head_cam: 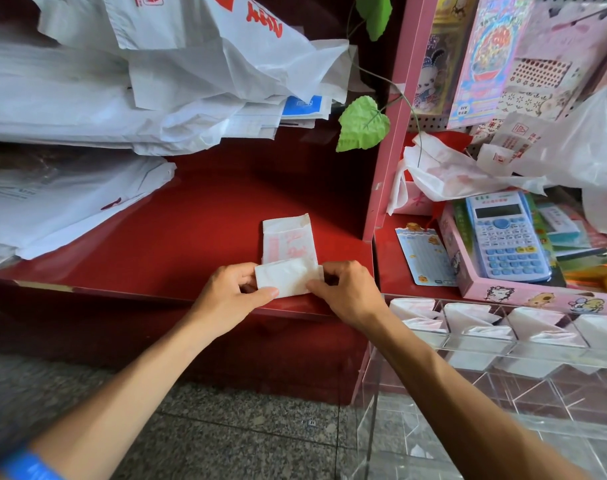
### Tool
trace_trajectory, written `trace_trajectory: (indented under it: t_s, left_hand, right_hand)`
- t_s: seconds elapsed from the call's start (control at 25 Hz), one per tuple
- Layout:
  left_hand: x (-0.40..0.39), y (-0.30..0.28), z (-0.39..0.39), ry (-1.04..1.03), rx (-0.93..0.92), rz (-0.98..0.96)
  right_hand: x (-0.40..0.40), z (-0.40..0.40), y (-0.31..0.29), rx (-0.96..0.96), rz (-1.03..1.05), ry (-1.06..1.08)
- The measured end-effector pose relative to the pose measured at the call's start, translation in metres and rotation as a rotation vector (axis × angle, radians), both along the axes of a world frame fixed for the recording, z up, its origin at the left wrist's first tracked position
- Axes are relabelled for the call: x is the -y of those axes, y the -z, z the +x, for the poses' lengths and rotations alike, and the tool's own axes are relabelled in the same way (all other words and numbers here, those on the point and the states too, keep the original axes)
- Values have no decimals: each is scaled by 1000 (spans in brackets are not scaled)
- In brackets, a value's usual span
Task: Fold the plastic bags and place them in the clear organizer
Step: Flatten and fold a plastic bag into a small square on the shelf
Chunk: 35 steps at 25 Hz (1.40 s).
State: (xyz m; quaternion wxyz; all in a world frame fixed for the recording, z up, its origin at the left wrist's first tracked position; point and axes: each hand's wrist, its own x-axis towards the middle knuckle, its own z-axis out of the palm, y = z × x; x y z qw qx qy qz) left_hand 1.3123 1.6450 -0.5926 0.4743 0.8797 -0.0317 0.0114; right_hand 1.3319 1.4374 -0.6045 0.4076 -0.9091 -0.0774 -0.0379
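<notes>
Count of items, as seen from my head camera. Two hands, my left point(238, 295) and my right point(345, 291), together pinch one partly folded plastic bag point(288, 258) on the red bench point(198, 216). One clear organizer point(503, 341) shows four compartments along its top row, each with one folded bag point(471, 318) inside. One blue calculator point(504, 235) lies in one pink tray point(523, 292). Two green leaves point(362, 124) hang on one vine. The loose white bags point(156, 81) piled at upper left overlap too much to count.

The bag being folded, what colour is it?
White with faint pink-red print; the bag shows in the head view, the only one.
</notes>
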Motion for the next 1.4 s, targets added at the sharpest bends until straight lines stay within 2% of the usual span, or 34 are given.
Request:
trace_trajectory:
  t_s: [0.24, 0.4, 0.72, 0.96, 1.12, 1.28, 1.4]
  left_hand:
    - [8, 4, 2, -134, -6, 12]
    - [13, 7, 5, -220, 33, 41]
    - [17, 14, 7, -171, 175, 127]
    - [11, 20, 7, -103, 334, 413]
    - [6, 26, 9, 107, 540, 638]
    - [-4, 20, 5, 189, 268, 564]
    - [-14, 21, 5, 249, 280, 571]
  right_hand:
    - [-2, 5, 0, -39, 5, 81]
    - [-2, 3, -3, -84, 81, 128]
    - [-8, -3, 11, 143, 34, 121]
    - [-8, -3, 17, 317, -379, 46]
    - [-6, -3, 21, 396, -680, -37]
    - [-2, -7, 12, 293, -700, -119]
    - [2, -10, 4, 198, -733, -178]
